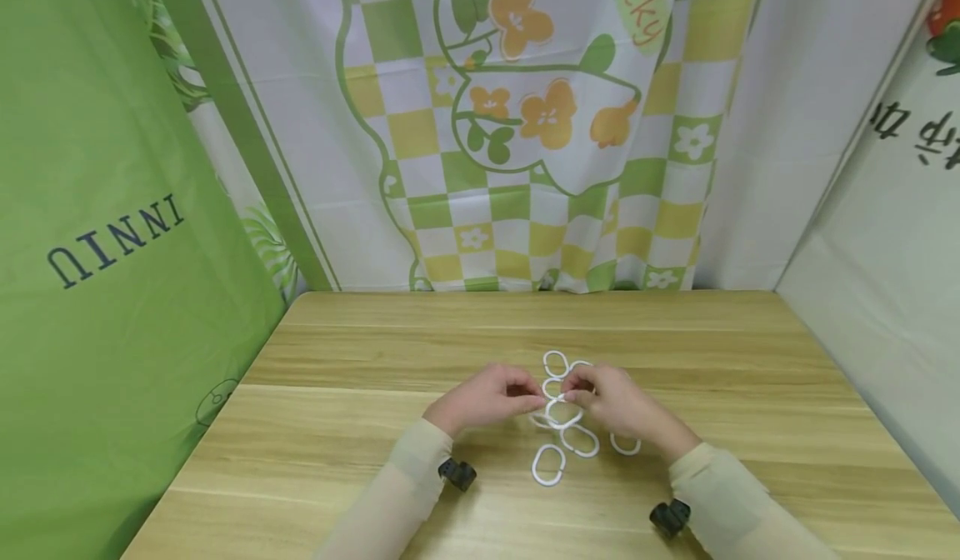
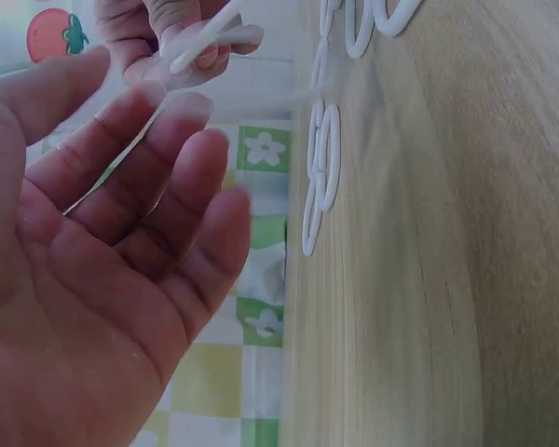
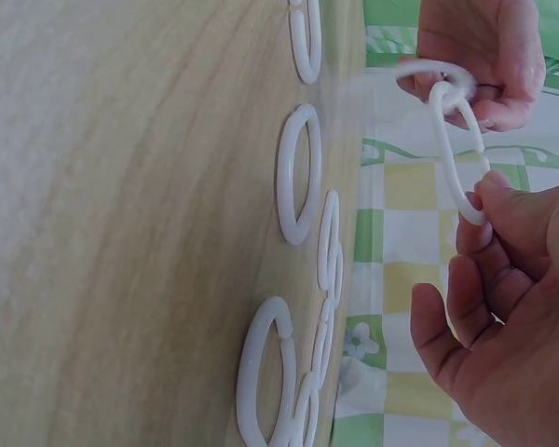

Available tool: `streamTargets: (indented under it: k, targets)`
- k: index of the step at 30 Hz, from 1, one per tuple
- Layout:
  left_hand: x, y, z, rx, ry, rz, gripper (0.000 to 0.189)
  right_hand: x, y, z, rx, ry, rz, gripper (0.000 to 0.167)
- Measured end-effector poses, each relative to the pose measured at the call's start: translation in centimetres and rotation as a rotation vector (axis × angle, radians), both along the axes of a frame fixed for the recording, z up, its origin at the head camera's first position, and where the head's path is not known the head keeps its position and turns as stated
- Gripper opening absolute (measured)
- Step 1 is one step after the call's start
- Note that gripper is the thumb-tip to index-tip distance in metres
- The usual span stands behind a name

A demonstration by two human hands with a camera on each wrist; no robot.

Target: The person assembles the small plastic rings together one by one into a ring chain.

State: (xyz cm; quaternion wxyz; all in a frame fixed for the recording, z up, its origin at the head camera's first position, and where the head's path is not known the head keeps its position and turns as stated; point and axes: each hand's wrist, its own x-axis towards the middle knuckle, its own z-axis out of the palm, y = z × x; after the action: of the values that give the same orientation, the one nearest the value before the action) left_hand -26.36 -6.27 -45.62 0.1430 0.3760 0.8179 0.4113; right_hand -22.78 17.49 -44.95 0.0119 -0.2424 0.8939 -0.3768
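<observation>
My right hand (image 1: 618, 402) pinches a white oval split ring (image 3: 443, 149) between thumb and fingertips, above the table. Through its far end hangs a second white ring (image 3: 433, 68), blurred and pointing down toward the tabletop. Beside that second ring is my left hand (image 2: 102, 242), its fingers loosely bent, with thumb tip and index fingertip apart. In the head view the left fingertips are right at the linked rings. Under and around both hands lie several more white rings, among them one nearest me (image 1: 549, 465) and one at the back (image 1: 555, 364).
All this is over a wood-grain table (image 1: 360, 460). A patterned curtain (image 1: 517, 210) hangs along its back edge, a green cloth (image 1: 112, 360) on the left and a pale cloth (image 1: 885, 277) on the right. One ring (image 1: 626, 443) lies partly beneath my right wrist.
</observation>
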Motion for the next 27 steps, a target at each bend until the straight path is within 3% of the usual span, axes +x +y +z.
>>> streamTargets:
  k: [6, 12, 19, 27]
  targets:
    - [0.1, 0.3, -0.3, 0.010, 0.006, 0.007, 0.017, 0.0, -0.2, 0.1, -0.016, 0.043, -0.021, 0.005]
    - [0.2, 0.4, -0.6, 0.011, -0.002, 0.074, 0.013, 0.0, -0.7, 0.3, -0.059, 0.055, -0.073, 0.005]
    - [-0.2, 0.2, -0.6, 0.038, -0.020, 0.139, 0.021, -0.4, -0.2, 0.2, -0.096, -0.004, -0.125, 0.005]
    - [-0.5, -0.6, -0.2, 0.007, 0.020, 0.181, 0.019, -1.4, 2.9, -0.4, -0.093, -0.063, -0.197, 0.015]
